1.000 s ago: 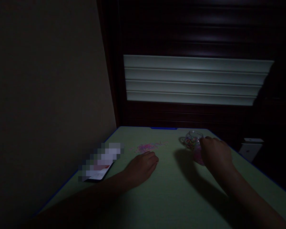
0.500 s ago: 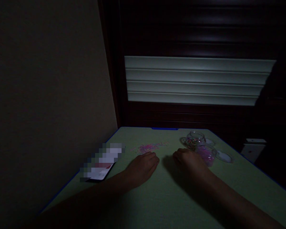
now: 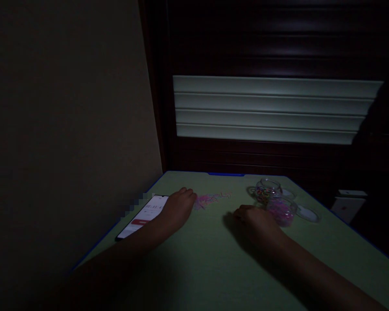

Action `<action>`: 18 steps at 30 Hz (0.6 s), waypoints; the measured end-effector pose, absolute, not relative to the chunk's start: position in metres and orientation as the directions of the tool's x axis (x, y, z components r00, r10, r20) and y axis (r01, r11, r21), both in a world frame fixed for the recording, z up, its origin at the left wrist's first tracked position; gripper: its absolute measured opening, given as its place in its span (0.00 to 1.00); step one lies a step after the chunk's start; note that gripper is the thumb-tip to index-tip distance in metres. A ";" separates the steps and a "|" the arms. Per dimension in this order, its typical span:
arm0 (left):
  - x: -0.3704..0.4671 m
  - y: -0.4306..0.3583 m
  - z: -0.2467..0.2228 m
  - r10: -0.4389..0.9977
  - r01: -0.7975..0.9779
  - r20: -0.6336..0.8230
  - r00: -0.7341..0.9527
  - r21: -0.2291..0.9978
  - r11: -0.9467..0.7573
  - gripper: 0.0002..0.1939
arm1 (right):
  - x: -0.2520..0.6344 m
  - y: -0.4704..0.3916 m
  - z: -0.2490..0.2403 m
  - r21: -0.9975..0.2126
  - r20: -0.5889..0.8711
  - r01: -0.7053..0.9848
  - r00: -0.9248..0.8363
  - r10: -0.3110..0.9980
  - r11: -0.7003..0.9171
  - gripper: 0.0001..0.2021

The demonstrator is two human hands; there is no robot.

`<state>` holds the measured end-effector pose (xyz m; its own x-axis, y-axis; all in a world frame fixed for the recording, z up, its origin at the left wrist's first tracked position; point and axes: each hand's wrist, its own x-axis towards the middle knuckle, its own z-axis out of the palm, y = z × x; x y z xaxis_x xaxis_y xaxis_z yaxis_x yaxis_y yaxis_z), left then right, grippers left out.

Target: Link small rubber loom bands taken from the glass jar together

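Note:
At the left edge of a loose pile of pink and purple rubber bands (image 3: 207,200), my left hand (image 3: 180,207) has its fingers curled down toward the table. Its fingertips are hidden, and what they hold, if anything, does not show. My right hand (image 3: 254,221) is closed in a pinch over the table, in front of a clear jar of pink bands (image 3: 282,211). Anything between its fingers is too small and dark to make out. Behind that jar stands a second clear jar with multicoloured bands (image 3: 265,192).
Two round lids (image 3: 307,213) lie right of the jars. A phone (image 3: 142,220) with a lit timer screen is partly under my left forearm. The green table (image 3: 207,268) has a blue edge, with a wall (image 3: 68,129) at left. A white box (image 3: 348,207) stands beyond the right edge.
My left hand has moved left and slightly away from me, from in front of the pile to its left end, beside the phone. My right hand has barely moved. The view has shifted slightly.

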<state>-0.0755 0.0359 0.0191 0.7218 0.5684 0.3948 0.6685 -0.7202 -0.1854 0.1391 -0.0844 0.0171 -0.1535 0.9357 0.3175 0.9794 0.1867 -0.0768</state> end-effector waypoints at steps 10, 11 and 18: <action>-0.088 0.051 0.016 0.749 0.797 0.286 0.598 -0.314 -0.516 0.11 | 0.139 -0.084 0.013 -0.122 0.333 0.967 -0.172 0.927 0.224 0.14; -0.087 0.051 0.015 0.753 0.796 0.280 0.596 -0.328 -0.508 0.11 | 0.139 -0.083 0.013 -0.125 0.333 0.967 -0.169 0.928 0.221 0.14; -0.086 0.049 0.014 0.749 0.778 0.262 0.609 -0.381 -0.499 0.11 | 0.137 -0.084 0.014 -0.121 0.330 0.970 -0.160 0.930 0.210 0.14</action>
